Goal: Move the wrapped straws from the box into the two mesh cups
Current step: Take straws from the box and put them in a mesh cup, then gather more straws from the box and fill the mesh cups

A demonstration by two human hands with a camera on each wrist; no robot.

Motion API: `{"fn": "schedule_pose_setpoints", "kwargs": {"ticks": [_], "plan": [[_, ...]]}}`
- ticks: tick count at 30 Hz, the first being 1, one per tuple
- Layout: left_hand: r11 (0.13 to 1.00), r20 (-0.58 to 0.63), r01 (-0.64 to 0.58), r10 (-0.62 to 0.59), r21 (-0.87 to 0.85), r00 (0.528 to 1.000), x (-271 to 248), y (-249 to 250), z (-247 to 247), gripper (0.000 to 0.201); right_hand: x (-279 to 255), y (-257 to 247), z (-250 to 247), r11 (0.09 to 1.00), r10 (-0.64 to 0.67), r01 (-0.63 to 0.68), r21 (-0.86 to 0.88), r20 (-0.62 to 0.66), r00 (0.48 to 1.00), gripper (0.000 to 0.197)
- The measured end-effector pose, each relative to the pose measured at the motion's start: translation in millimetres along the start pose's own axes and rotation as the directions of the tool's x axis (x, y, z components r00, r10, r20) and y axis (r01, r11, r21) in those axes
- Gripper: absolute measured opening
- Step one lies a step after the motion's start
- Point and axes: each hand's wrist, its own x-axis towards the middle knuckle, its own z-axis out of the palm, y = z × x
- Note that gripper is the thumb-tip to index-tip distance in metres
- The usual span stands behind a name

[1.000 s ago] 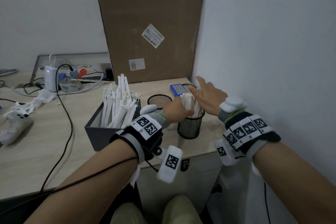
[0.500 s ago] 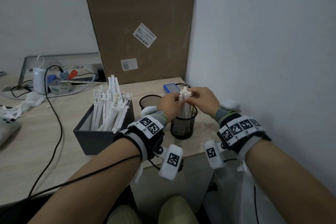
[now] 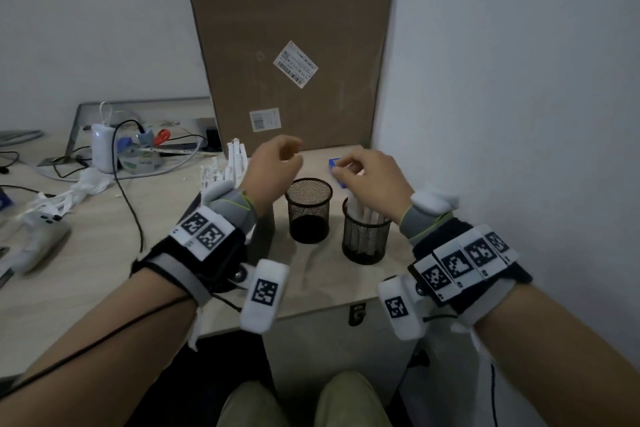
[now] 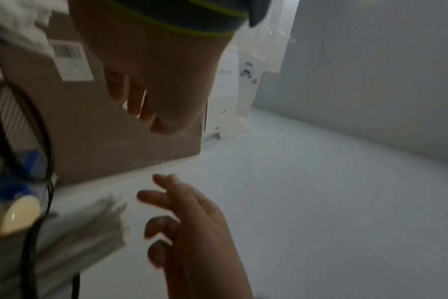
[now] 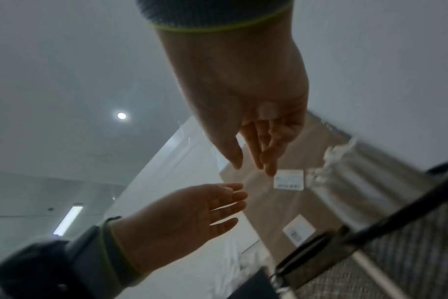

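Two black mesh cups stand near the table's front edge. The left cup (image 3: 308, 215) looks empty. The right cup (image 3: 363, 239) holds a bundle of wrapped straws (image 3: 360, 210), blurred in the wrist views (image 4: 102, 222) (image 5: 345, 172). More wrapped straws (image 3: 228, 166) stick up from the grey box (image 3: 264, 232), mostly hidden behind my left wrist. My left hand (image 3: 287, 152) hovers empty above the gap between box and left cup, fingers loosely curled (image 4: 136, 105). My right hand (image 3: 346, 170) floats just over the bundle, fingers relaxed and holding nothing (image 5: 251, 159).
A tall cardboard carton (image 3: 294, 45) stands right behind the cups, and the wall (image 3: 519, 114) closes the right side. A small blue object (image 3: 335, 163) lies behind the cups. Cables and a white charger (image 3: 102, 149) and a white controller (image 3: 38, 239) lie at left.
Both hands have let go of the straw bundle in the right cup. My left hand rose and swung left toward the box; my right hand lifted slightly.
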Motion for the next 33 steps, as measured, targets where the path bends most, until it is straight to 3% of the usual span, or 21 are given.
{"fn": "schedule_pose_setpoints", "kwargs": {"ticks": [2,5,8,13,16,18,20,23,26,29,33], "plan": [[0.999,-0.008,0.04,-0.039,0.024,0.999,-1.7,-15.2,-28.6,0.027,-1.5,-13.3,23.8,0.999,-0.021,0.016,0.041,0.125,0.992,0.017],[0.973,0.039,0.097,-0.107,0.212,0.993,-7.9,-40.6,-61.6,0.027,-0.3,-23.2,58.3,0.999,0.003,-0.014,0.042,0.264,0.965,0.019],[0.918,0.106,0.166,-0.217,0.359,0.97,-18.5,-60.8,-89.0,0.028,6.0,-32.1,88.4,0.998,0.051,-0.063,0.026,0.321,0.946,0.03],[0.883,0.39,0.172,-0.358,0.436,0.849,-39.4,-60.6,-106.5,0.04,16.1,-38.3,120.0,0.991,0.128,-0.136,-0.005,0.369,0.921,0.029],[0.911,0.562,0.125,-0.346,0.394,0.751,-48.6,-58.8,-110.1,0.045,18.4,-38.9,132.6,0.983,0.16,-0.184,0.029,0.37,0.915,0.03],[0.937,0.623,0.088,-0.292,0.337,0.725,-52.4,-60.3,-107.1,0.044,18.6,-38.6,136.3,0.98,0.167,-0.195,0.039,0.372,0.913,0.03],[0.945,0.625,0.024,-0.235,0.327,0.744,-55.8,-62.2,-100.3,0.037,17.2,-39.1,136.4,0.98,0.166,-0.196,0.043,0.376,0.912,0.029],[0.924,0.529,-0.118,-0.1,0.364,0.843,-58.2,-65.9,-87.6,0.023,14.1,-38.4,134.4,0.979,0.152,-0.191,0.065,0.385,0.91,0.029],[0.91,0.454,-0.184,-0.005,0.373,0.891,-58.7,-68.7,-82.3,0.016,12.5,-37.5,133.5,0.978,0.137,-0.187,0.092,0.393,0.909,0.031],[0.922,0.367,-0.169,0.032,0.347,0.93,-55.9,-65.3,-85.5,0.016,12.3,-36.0,135.6,0.975,0.137,-0.195,0.111,0.394,0.909,0.03],[0.948,0.152,-0.059,0.011,0.312,0.988,-39.7,-56.1,-95.3,0.016,12.1,-33.5,140.3,0.973,0.144,-0.202,0.115,0.385,0.912,0.026]]}}
